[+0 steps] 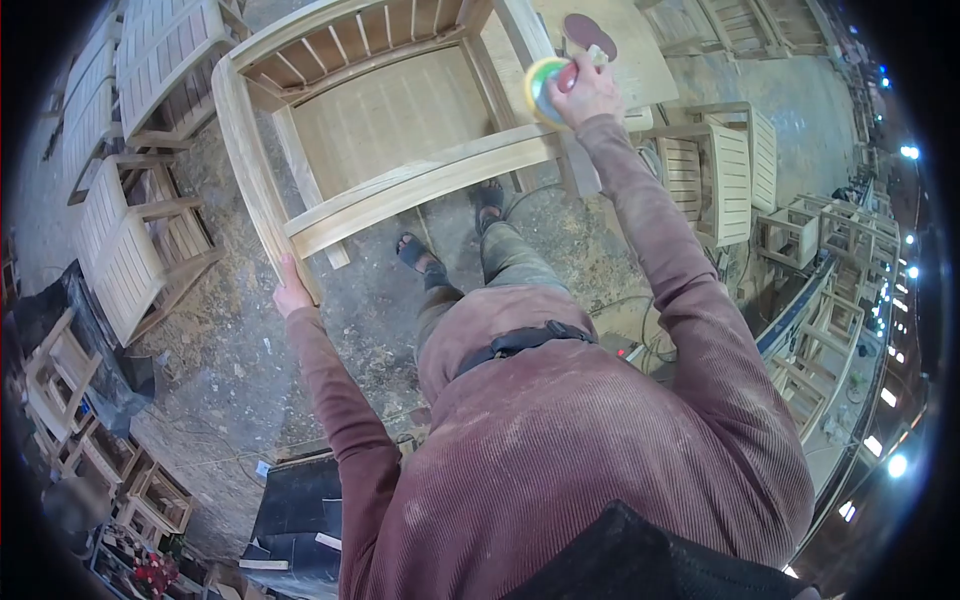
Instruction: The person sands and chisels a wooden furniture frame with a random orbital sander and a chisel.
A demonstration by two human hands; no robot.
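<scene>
A pale wooden chair frame (pixel 430 185) with a slatted side lies tilted in front of me on a work surface. My left hand (pixel 292 290) is closed round the lower end of its left rail (pixel 250 160). At the frame's right corner, my right hand (pixel 588 92) grips a round sander (pixel 548 90) with a yellow-green rim, held against or just over the right rail. The fingers wrap over its red top. Just beyond that hand lies a dark red sanding disc (pixel 590 35) on a pale board (pixel 640 60).
Slatted wooden chairs (pixel 125 240) stand at the left, and more chairs (pixel 725 185) at the right. Stacked frames (pixel 820 330) line the far right. Cables (pixel 640 310) run over the dusty floor (pixel 240 380). A black-covered box (pixel 295 515) sits at the lower left.
</scene>
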